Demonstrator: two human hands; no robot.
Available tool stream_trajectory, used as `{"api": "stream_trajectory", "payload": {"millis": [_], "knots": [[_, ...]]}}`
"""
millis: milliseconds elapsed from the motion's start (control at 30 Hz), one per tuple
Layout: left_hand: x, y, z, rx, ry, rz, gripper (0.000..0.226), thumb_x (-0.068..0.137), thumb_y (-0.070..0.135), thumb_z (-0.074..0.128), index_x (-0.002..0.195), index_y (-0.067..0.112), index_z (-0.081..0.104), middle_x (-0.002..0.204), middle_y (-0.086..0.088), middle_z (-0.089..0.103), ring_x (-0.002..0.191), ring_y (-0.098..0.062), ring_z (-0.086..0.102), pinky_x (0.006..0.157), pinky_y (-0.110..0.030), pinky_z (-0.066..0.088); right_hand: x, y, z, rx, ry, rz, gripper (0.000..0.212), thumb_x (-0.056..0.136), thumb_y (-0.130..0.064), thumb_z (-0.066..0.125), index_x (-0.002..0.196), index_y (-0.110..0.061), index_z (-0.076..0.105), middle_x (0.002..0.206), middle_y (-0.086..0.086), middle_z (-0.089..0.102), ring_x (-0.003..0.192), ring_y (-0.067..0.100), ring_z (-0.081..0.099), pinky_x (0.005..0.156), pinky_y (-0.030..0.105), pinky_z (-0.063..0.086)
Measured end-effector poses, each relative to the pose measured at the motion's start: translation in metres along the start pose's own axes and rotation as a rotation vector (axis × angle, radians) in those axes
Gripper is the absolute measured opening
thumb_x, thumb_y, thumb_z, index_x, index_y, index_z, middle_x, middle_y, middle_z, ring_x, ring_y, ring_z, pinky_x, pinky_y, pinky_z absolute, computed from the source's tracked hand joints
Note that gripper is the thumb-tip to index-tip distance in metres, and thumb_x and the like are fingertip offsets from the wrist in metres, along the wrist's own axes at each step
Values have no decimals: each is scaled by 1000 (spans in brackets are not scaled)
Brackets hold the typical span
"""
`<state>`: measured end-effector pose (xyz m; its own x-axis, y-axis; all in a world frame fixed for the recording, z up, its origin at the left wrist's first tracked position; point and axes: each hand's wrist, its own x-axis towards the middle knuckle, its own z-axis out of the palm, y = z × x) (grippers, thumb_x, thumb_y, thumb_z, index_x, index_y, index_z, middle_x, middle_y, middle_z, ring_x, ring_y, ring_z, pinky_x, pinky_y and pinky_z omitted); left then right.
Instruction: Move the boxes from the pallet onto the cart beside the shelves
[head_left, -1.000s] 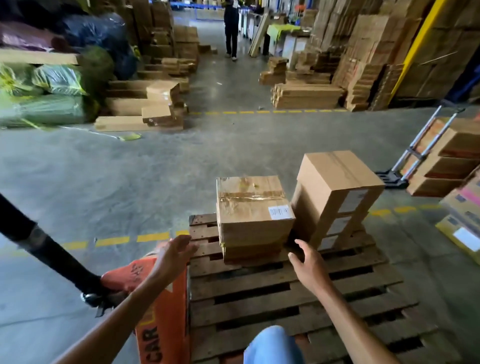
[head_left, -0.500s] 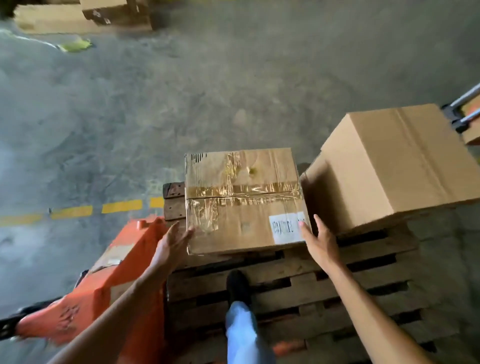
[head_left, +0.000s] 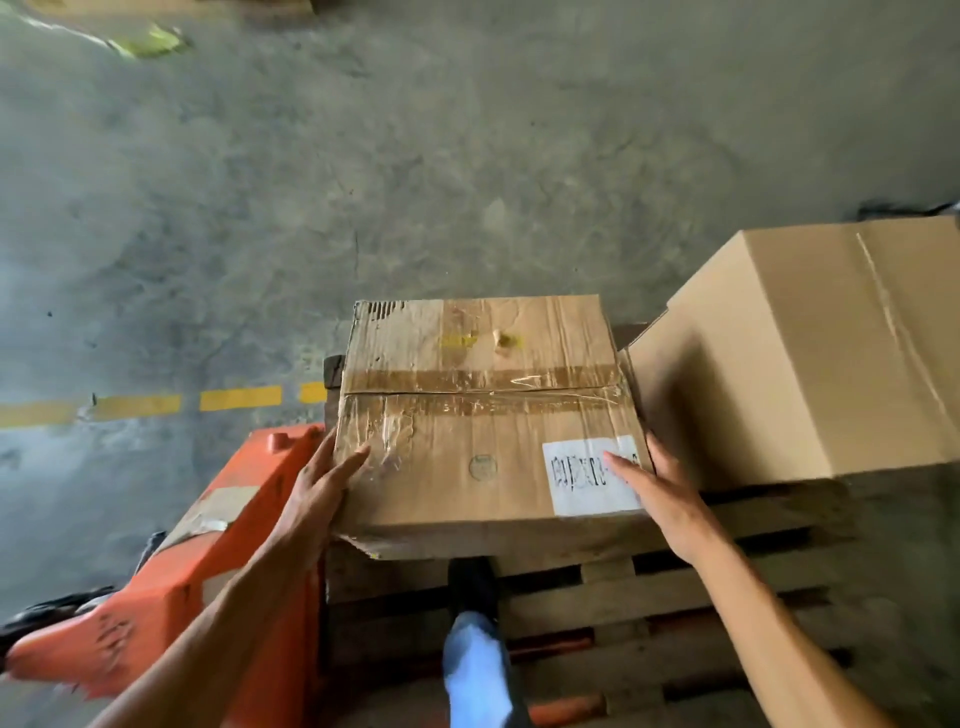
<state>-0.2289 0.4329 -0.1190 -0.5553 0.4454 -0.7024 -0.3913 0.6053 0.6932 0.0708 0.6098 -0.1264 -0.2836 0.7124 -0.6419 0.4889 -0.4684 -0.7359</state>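
A worn, taped cardboard box (head_left: 483, 415) with a white label sits on the wooden pallet (head_left: 675, 587). My left hand (head_left: 317, 488) presses against its left side, thumb on the top. My right hand (head_left: 660, 493) grips its right near corner, fingers over the label. A larger, cleaner cardboard box (head_left: 810, 353) stands right beside it on the pallet, touching or nearly touching. The cart is out of view.
An orange pallet jack (head_left: 171, 582) sits at the pallet's left. My foot in a dark shoe (head_left: 472, 587) rests on the pallet below the box. Grey concrete floor with a dashed yellow line (head_left: 156, 405) stretches beyond.
I have leaned in and the view has tipped down. Both hands went from reaching in the air to clasping the two sides of the taped box.
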Motion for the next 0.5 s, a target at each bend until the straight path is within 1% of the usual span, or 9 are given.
{"api": "stream_trajectory", "payload": {"millis": [67,100,167,200,233,300,367,433,500], "knots": [[-19,2,-17,-39,10,63,59,87,32,65,141,33,44,134,11,49,116,-14,50,99,-32,40,-32,-12,-1,34,1,-54,55,69,-46,78,119,-34,60,108,-8,73,103,14,67,95,39,50],[-33,5,-26,-39,-14,83,59,84,32,66,139,34,47,133,10,51,115,-14,52,96,-33,42,-50,-16,0,47,11,-88,57,64,-48,79,117,-34,62,107,-8,73,104,16,67,97,41,49],[-65,7,-45,-45,-54,128,69,71,35,73,137,37,50,131,2,59,111,-20,60,93,-38,49,-92,-21,3,56,38,-163,40,74,-36,76,112,-35,63,105,-8,74,102,16,68,97,42,49],[-84,6,-55,-72,-93,187,72,67,34,75,135,37,52,128,-1,63,109,-23,63,91,-40,51,-118,-23,4,63,55,-206,33,79,-29,74,109,-37,63,103,-8,74,101,15,68,95,40,51],[-107,4,-66,-116,-114,229,71,67,31,75,134,37,53,124,-1,66,107,-24,65,89,-39,52,-147,-24,5,75,73,-253,29,82,-25,72,105,-39,63,101,-9,74,99,14,68,90,36,52],[-156,0,-83,-164,-124,354,64,75,21,73,133,36,54,119,1,68,105,-22,66,83,-36,52,-209,-29,5,98,96,-350,28,83,-21,71,100,-42,63,100,-10,74,98,12,69,84,28,51],[-215,-4,-102,-203,-165,440,61,78,16,71,133,37,55,119,2,68,104,-21,66,83,-35,52,-284,-28,2,130,158,-426,29,82,-20,72,99,-41,64,101,-7,74,98,13,69,87,31,51],[-275,-7,-116,-220,-234,524,65,72,21,73,131,42,55,118,4,69,103,-20,67,85,-38,53,-361,-26,-8,149,223,-502,27,82,-18,71,101,-36,64,102,-4,74,95,14,69,88,34,52],[-326,-5,-120,-227,-294,630,66,74,23,73,134,42,52,114,9,69,98,-14,67,79,-31,53,-426,-25,-23,164,294,-584,27,82,-16,71,101,-34,65,101,-5,74,94,13,70,87,35,53]]}}
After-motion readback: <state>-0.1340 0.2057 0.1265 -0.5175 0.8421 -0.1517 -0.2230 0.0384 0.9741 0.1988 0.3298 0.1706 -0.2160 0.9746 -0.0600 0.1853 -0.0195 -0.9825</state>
